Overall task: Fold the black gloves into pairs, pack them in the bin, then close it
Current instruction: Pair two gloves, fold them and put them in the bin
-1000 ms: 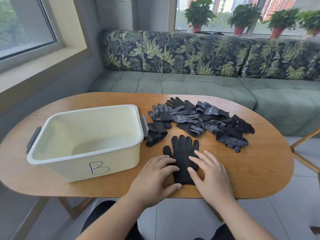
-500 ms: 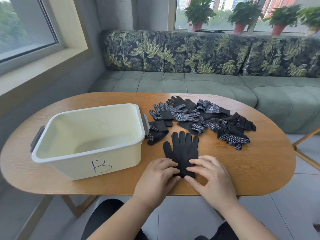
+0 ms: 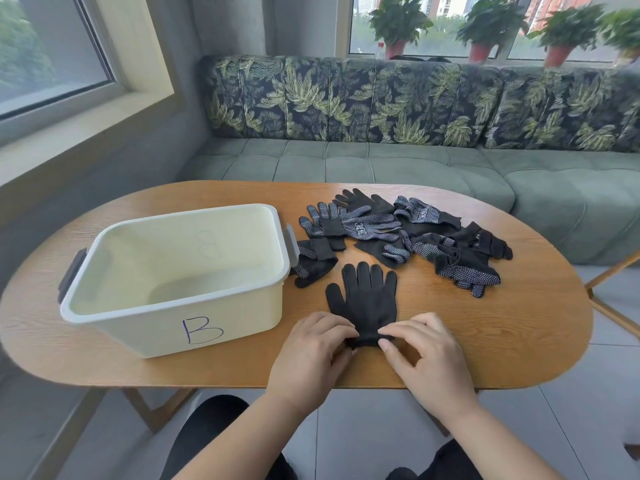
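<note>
- Flat black knit glove (image 3: 363, 299): lies spread on the oval wooden worktop (image 3: 519, 341), fingers pointing away and cuff toward the near edge. It cannot be told whether a second glove lies beneath it.
- Left hand (image 3: 311, 344) and right hand (image 3: 426, 351): close together, each with curled fingers pinching one corner of the cuff.
- Handling, as judged: light, soft, limp cloth, not fragile. It is likely to sag when lifted and to slide on smooth wood. Best taken at the cuff corners and pressed flat along the fold.
- Loose heap of black gloves with white-dotted palms (image 3: 415, 237): beyond the flat glove, overlapping each other. The nearest lies just beside the bin's grey right handle.
- Cream plastic bin marked "B" (image 3: 166, 308): left of the hands, open at the top, its pale floor showing. No lid is in view.
- Room: open wood right of the hands and between the flat glove and the heap. The cuff sits near the worktop's front edge, so there is little margin there.
</note>
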